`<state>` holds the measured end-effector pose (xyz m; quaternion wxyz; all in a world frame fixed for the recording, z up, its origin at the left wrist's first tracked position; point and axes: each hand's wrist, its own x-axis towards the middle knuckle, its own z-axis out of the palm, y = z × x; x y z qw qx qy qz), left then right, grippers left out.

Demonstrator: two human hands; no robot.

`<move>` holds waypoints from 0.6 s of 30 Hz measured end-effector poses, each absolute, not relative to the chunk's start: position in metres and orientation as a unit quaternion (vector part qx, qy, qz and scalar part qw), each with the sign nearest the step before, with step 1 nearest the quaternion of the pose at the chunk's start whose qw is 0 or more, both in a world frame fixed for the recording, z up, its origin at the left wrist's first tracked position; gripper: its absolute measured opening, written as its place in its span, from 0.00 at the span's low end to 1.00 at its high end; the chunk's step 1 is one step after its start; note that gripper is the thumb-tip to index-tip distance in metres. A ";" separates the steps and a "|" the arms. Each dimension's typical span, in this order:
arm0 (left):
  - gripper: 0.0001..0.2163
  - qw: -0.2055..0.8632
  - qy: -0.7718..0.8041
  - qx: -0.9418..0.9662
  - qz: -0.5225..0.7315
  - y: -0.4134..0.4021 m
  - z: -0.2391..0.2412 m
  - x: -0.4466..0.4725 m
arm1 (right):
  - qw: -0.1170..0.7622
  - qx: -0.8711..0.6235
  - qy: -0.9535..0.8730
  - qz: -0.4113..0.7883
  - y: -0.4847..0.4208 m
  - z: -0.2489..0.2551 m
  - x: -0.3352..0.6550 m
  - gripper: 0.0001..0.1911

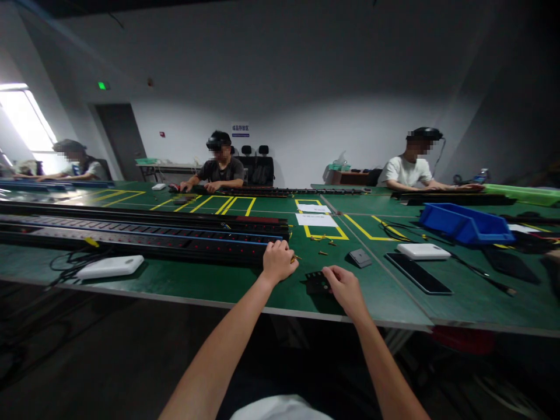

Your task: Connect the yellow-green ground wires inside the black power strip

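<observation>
My left hand is closed at the right end of a long black rail, whose face carries a row of small red marks. A small brass-coloured screw sticks out at its fingertips; the fingers partly hide it. Between the thumb and fingers of my right hand is a thin black plate with holes, held low over the green table. Several loose brass-coloured screws lie beyond the hands. A small grey square block rests to the right of them.
On the right lie a dark phone, a white power bank, cables and a blue bin. Another white power bank sits before the rails. White papers lie ahead among yellow tape outlines. Several people work across the table.
</observation>
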<state>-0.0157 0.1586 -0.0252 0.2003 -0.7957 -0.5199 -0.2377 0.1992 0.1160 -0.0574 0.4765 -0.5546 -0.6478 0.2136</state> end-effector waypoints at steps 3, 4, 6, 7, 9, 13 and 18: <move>0.11 0.200 -0.520 -0.796 -0.238 0.158 -0.025 -0.016 | 0.479 -0.553 -0.649 0.210 0.115 -0.056 0.199 0.25; 0.11 0.199 -0.520 -0.796 -0.238 0.158 -0.025 -0.016 | 0.480 -0.552 -0.649 0.208 0.115 -0.056 0.199 0.26; 0.11 0.199 -0.520 -0.796 -0.237 0.159 -0.025 -0.016 | 0.481 -0.550 -0.650 0.207 0.114 -0.056 0.198 0.26; 0.11 0.198 -0.520 -0.796 -0.237 0.159 -0.025 -0.016 | 0.480 -0.550 -0.651 0.207 0.113 -0.056 0.198 0.26; 0.11 0.198 -0.521 -0.796 -0.236 0.159 -0.026 -0.016 | 0.479 -0.551 -0.651 0.206 0.113 -0.056 0.198 0.25; 0.10 0.197 -0.522 -0.796 -0.236 0.159 -0.026 -0.015 | 0.475 -0.555 -0.651 0.206 0.113 -0.056 0.198 0.24; 0.10 0.196 -0.521 -0.796 -0.238 0.159 -0.026 -0.015 | 0.472 -0.557 -0.651 0.205 0.113 -0.055 0.198 0.24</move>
